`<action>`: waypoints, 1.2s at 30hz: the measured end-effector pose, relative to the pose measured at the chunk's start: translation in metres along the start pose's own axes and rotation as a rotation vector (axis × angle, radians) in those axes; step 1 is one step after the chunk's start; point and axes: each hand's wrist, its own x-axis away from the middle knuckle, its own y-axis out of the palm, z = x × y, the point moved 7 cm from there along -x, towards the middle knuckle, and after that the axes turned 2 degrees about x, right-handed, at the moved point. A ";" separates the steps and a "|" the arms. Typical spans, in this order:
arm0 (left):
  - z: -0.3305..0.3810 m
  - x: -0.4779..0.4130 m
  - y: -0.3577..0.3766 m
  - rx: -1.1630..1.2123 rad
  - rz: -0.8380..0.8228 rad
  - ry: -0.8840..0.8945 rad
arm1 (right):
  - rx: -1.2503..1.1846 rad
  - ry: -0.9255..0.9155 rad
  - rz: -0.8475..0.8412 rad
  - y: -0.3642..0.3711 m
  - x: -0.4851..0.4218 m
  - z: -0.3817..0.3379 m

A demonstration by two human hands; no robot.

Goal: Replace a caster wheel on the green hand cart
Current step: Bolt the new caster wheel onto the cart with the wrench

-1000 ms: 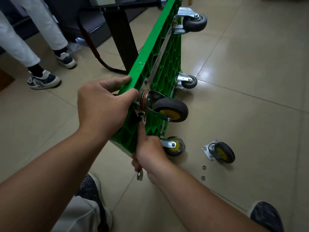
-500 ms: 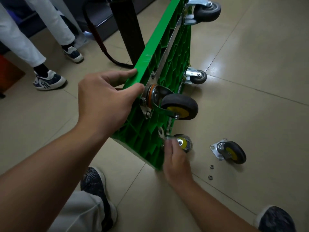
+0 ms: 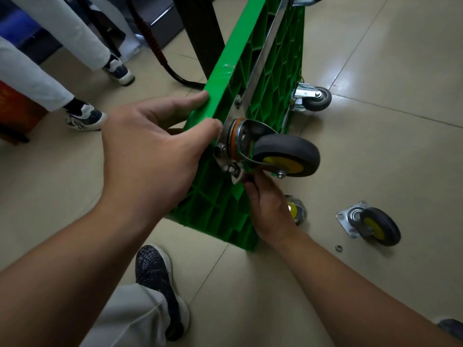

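Right hand (image 3: 268, 209) pinches a wrench (image 3: 236, 179) at a plate nut (image 3: 235, 169); my left hand (image 3: 150, 151) grips the tipped cart (image 3: 270, 78). New caster (image 3: 285, 156) sits mounted, so I judge only tightening remains. Old caster (image 3: 375, 226) lies on the floor (image 3: 388, 136) beyond.

Bystander's sneakers (image 3: 84, 118), black hose (image 3: 160, 57)

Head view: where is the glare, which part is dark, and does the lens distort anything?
In the head view, pale glare lies on the glossy beige floor tiles right of the upturned green plastic hand cart; the upper left corner is dim; the wide lens enlarges the left hand gripping the cart's edge; the right hand and its small metal wrench look slightly soft.
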 end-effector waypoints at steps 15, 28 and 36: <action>0.001 0.001 -0.001 -0.001 0.024 -0.018 | -0.120 0.048 -0.161 0.001 0.008 -0.009; 0.001 -0.001 -0.002 -0.027 0.028 -0.005 | -0.017 0.114 -0.114 0.002 0.015 -0.018; -0.002 -0.001 -0.002 -0.034 0.054 -0.011 | -0.039 0.284 -0.069 -0.001 0.026 -0.032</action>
